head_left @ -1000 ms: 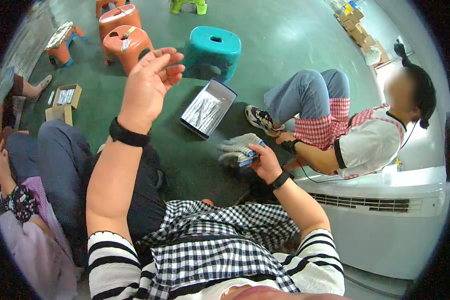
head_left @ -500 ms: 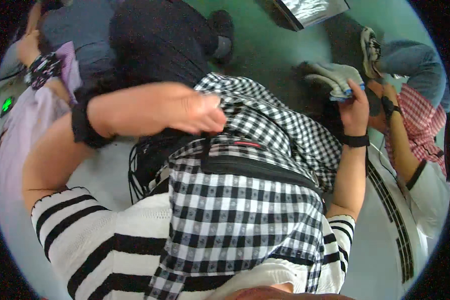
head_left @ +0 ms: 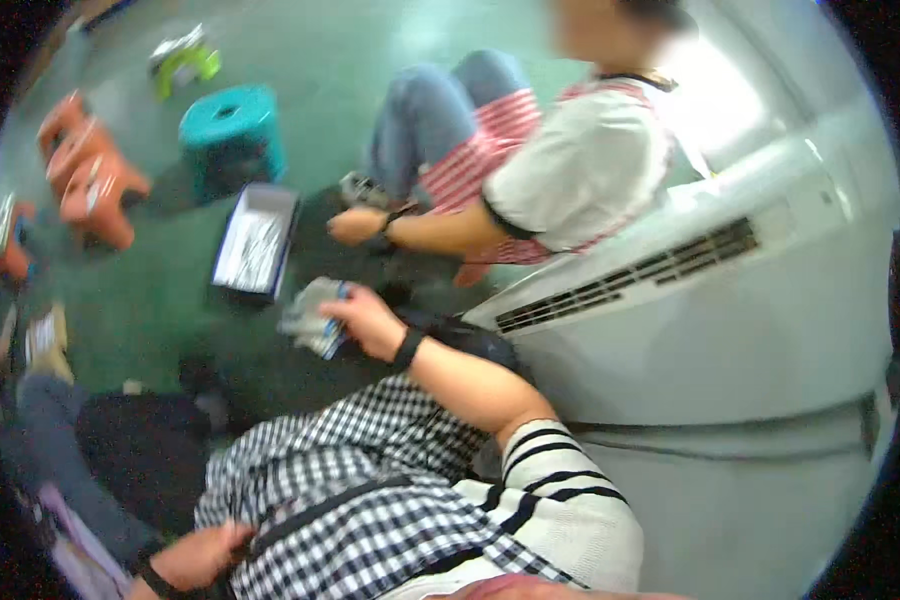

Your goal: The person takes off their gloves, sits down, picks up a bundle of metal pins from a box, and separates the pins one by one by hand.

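My right hand [head_left: 373,325] is closed on a small bundle of grey-white knitted gloves [head_left: 317,316] with blue edging, held out in front of me above the dark green floor. My left hand [head_left: 198,556] rests low against the black-and-white checked apron [head_left: 350,535] on my lap, by its dark pocket edge. Blur and the angle hide how the left fingers are set. Just beyond the gloves, an open dark blue box [head_left: 283,232] with silvery-white contents stands on the floor.
A turquoise stool [head_left: 232,130] and several orange stools [head_left: 105,195] stand far left. A person [head_left: 580,170] in a red checked apron sits ahead, arm reaching down near the box. Large white slotted panel [head_left: 710,350] at right. Another person's dark-clad leg [head_left: 120,450] is at left.
My view has swung to the right, bringing the stools and the white panel into sight. My left hand has dropped from mid-air to the apron. The gloves stay in my right hand.
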Action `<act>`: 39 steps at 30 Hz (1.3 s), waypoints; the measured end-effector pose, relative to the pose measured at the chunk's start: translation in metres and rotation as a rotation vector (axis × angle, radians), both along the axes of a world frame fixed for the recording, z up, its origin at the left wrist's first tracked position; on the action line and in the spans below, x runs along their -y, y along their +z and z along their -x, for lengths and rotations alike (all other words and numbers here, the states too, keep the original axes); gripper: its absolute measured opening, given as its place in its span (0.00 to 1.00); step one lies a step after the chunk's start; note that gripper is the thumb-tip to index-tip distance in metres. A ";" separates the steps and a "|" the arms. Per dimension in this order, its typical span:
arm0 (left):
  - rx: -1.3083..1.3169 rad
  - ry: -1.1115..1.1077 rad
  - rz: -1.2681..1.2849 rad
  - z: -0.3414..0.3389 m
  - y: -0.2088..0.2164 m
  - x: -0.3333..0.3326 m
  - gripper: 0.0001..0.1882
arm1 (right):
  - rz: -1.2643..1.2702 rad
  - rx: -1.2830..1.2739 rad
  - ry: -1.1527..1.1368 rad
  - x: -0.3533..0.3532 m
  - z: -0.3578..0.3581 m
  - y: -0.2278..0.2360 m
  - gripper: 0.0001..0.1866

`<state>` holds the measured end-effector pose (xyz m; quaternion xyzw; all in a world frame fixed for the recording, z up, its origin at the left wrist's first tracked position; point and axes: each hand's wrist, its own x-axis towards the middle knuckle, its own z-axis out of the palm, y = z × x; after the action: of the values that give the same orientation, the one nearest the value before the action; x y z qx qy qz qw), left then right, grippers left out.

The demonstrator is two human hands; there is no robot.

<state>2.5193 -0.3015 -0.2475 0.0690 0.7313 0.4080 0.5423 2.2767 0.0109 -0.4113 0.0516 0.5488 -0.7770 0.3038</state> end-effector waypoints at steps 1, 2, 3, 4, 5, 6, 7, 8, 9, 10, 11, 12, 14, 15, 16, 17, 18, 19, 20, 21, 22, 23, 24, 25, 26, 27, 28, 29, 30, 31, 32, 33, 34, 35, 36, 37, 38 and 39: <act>0.066 0.182 -0.059 0.013 0.019 -0.010 0.26 | -0.010 -0.020 -0.021 0.000 0.003 0.002 0.13; 0.148 0.376 -0.111 0.019 0.039 -0.022 0.17 | -0.011 -0.028 -0.028 -0.001 0.005 0.006 0.13; 0.095 0.148 -0.047 0.021 0.043 -0.024 0.21 | -0.027 -0.023 -0.020 -0.005 0.004 0.007 0.13; 0.331 0.409 0.003 0.017 0.035 -0.029 0.23 | -0.040 -0.011 -0.006 -0.008 0.004 0.005 0.14; 0.275 0.266 0.003 0.021 0.034 -0.028 0.24 | -0.072 -0.019 0.007 -0.014 0.004 0.001 0.14; 0.224 0.133 0.005 0.027 0.038 -0.027 0.25 | -0.067 -0.020 0.012 -0.016 0.005 0.002 0.14; 0.227 0.142 0.009 0.029 0.038 -0.025 0.25 | -0.044 -0.018 0.010 -0.016 0.006 0.002 0.15; 0.266 0.144 0.009 0.029 0.036 -0.023 0.25 | -0.022 -0.013 0.010 -0.016 0.006 0.001 0.15; 0.305 0.144 0.009 0.030 0.034 -0.022 0.25 | -0.042 0.009 0.005 -0.015 0.008 0.005 0.16; 0.312 0.153 0.009 0.027 0.021 -0.016 0.25 | 0.031 -0.017 0.003 -0.014 0.010 -0.006 0.16; 0.110 -0.009 -0.008 0.020 0.007 -0.009 0.28 | 0.026 -0.011 0.021 -0.010 0.011 -0.008 0.16; -0.092 -0.170 -0.023 0.011 -0.003 -0.002 0.31 | 0.021 -0.005 0.039 -0.008 0.012 -0.010 0.17; 0.039 -0.121 0.001 0.013 0.001 -0.004 0.34 | 0.047 0.004 0.054 -0.003 0.008 0.004 0.17; 0.202 0.038 -0.011 0.009 -0.003 0.000 0.33 | 0.078 0.005 0.053 -0.002 0.006 0.011 0.17; 0.365 0.197 -0.024 0.005 -0.008 0.004 0.35 | 0.080 0.010 0.066 -0.003 0.005 0.013 0.17; 0.403 0.260 -0.044 0.001 -0.015 0.006 0.36 | 0.090 0.027 0.077 -0.003 0.005 0.014 0.17; 0.406 0.269 -0.045 0.000 -0.015 0.004 0.36 | 0.098 0.042 0.084 -0.004 0.004 0.015 0.17; 0.461 0.318 -0.078 0.001 -0.014 0.003 0.35 | 0.021 0.030 0.089 -0.008 0.006 0.003 0.17; 0.516 0.366 -0.111 0.000 -0.014 0.002 0.35 | 0.022 0.032 0.097 -0.009 0.005 -0.002 0.17; 0.540 0.386 -0.134 0.000 -0.015 0.002 0.35 | -0.018 0.020 0.057 -0.009 0.005 -0.006 0.16; 0.541 0.394 -0.135 -0.001 -0.013 0.001 0.35 | -0.058 0.007 0.017 -0.009 0.005 -0.010 0.15; 0.525 0.399 -0.178 0.001 -0.010 -0.002 0.35 | 0.007 -0.007 0.018 -0.010 0.006 -0.017 0.15; 0.509 0.403 -0.221 0.002 -0.006 -0.004 0.35 | 0.008 -0.006 0.023 -0.010 0.007 -0.017 0.15; 0.510 0.406 -0.223 0.001 -0.007 -0.004 0.35 | -0.018 -0.001 0.046 -0.012 0.007 -0.015 0.16; 0.511 0.398 -0.215 0.001 -0.010 -0.004 0.35 | -0.046 0.005 0.066 -0.013 0.006 -0.014 0.17; 0.511 0.387 -0.206 0.002 -0.011 -0.003 0.35 | -0.047 0.003 0.065 -0.012 0.006 -0.013 0.17; 0.510 0.383 -0.208 0.003 -0.014 -0.003 0.35 | -0.026 -0.012 0.071 -0.012 0.006 -0.011 0.17; 0.524 0.359 -0.151 0.003 -0.017 -0.001 0.35 | -0.006 -0.028 0.076 -0.013 0.005 -0.010 0.17; 0.537 0.344 -0.090 0.001 -0.018 0.001 0.34 | -0.004 -0.028 0.078 -0.010 0.004 -0.012 0.17; 0.537 0.345 -0.089 -0.003 -0.022 0.004 0.34 | 0.003 -0.013 0.057 -0.007 0.003 -0.014 0.15; 0.560 0.409 -0.121 -0.009 -0.026 0.006 0.34 | 0.009 0.002 0.036 -0.003 0.002 -0.016 0.14; 0.581 0.462 -0.156 -0.008 -0.027 0.006 0.34 | 0.005 0.000 0.027 -0.005 0.003 -0.020 0.14; 0.581 0.452 -0.158 -0.006 -0.028 0.006 0.34 | -0.017 -0.015 0.028 -0.007 0.006 -0.024 0.14; 0.590 0.466 -0.167 -0.003 -0.026 0.005 0.34 | -0.039 -0.029 0.028 -0.010 0.008 -0.028 0.14; 0.601 0.487 -0.177 -0.003 -0.025 0.005 0.34 | -0.042 -0.028 0.027 -0.010 0.007 -0.025 0.14; 0.604 0.479 -0.181 0.000 -0.023 0.004 0.34 | -0.048 -0.003 0.030 -0.010 0.006 -0.015 0.14; 0.548 0.425 -0.181 0.005 -0.020 0.003 0.33 | -0.053 0.022 0.034 -0.009 0.006 -0.005 0.14; 0.491 0.368 -0.179 0.008 -0.018 0.001 0.32 | 0.022 0.019 0.017 -0.006 0.002 0.012 0.15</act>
<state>2.5111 -0.3022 -0.2656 -0.1175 0.5400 0.5666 0.6112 2.2751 0.0173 -0.3993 0.0509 0.5376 -0.7800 0.3163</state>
